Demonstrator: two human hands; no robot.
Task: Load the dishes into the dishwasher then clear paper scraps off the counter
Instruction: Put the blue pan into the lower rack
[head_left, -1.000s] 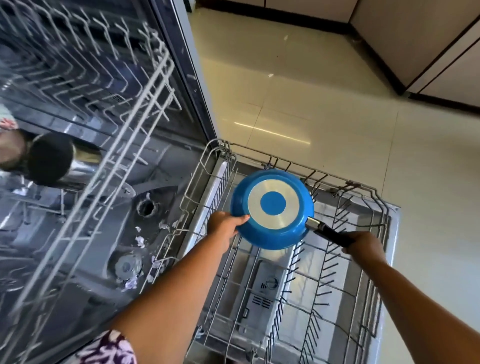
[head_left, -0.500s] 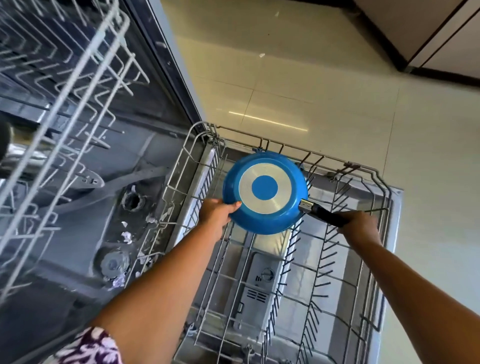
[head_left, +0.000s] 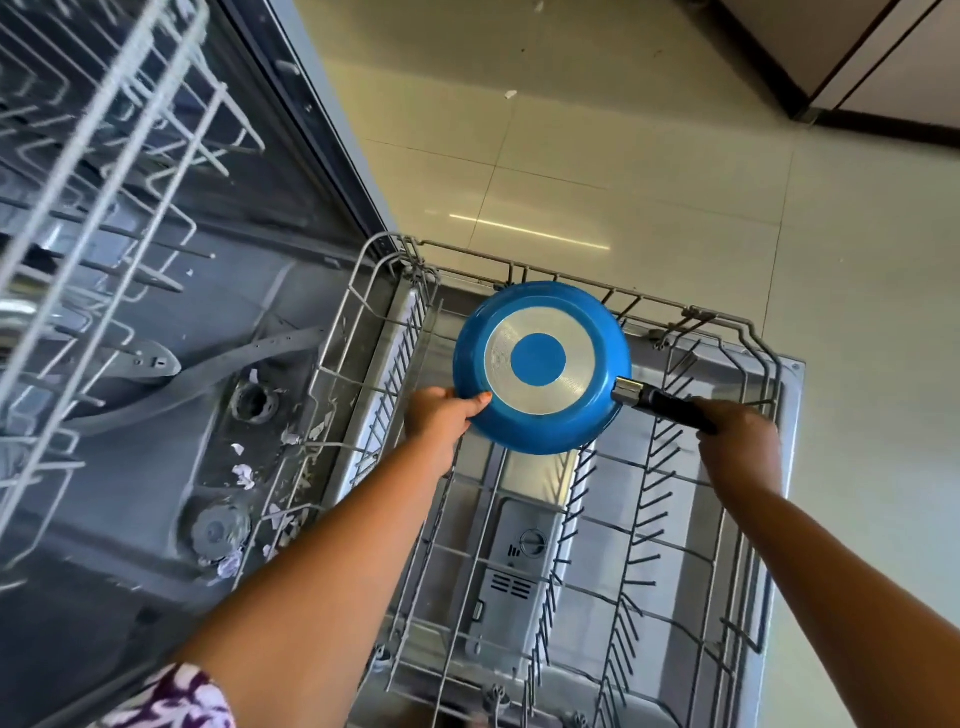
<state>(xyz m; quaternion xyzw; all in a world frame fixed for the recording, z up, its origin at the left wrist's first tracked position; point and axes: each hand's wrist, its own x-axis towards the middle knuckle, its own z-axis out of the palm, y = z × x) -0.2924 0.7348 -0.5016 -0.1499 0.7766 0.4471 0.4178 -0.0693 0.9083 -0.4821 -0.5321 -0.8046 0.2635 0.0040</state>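
Note:
A blue frying pan (head_left: 540, 364) is held upside down, its silver ring and blue centre facing me, over the far end of the pulled-out lower dishwasher rack (head_left: 675, 519). My left hand (head_left: 444, 421) grips the pan's near-left rim, thumb on the underside. My right hand (head_left: 740, 436) is wrapped round the pan's black handle (head_left: 662, 404). Whether the pan touches the rack's tines is unclear. No other dish lies in the rack.
The open dishwasher tub (head_left: 182, 415) lies left, with a spray arm and paper scraps (head_left: 244, 475) on its floor. The upper rack (head_left: 104, 156) juts out at top left. Tiled floor (head_left: 623, 156) and cabinet fronts lie beyond the door.
The view has tilted and shifted right over the rack. Both hands keep the same grip, and the pan sits slightly nearer the rack's far edge.

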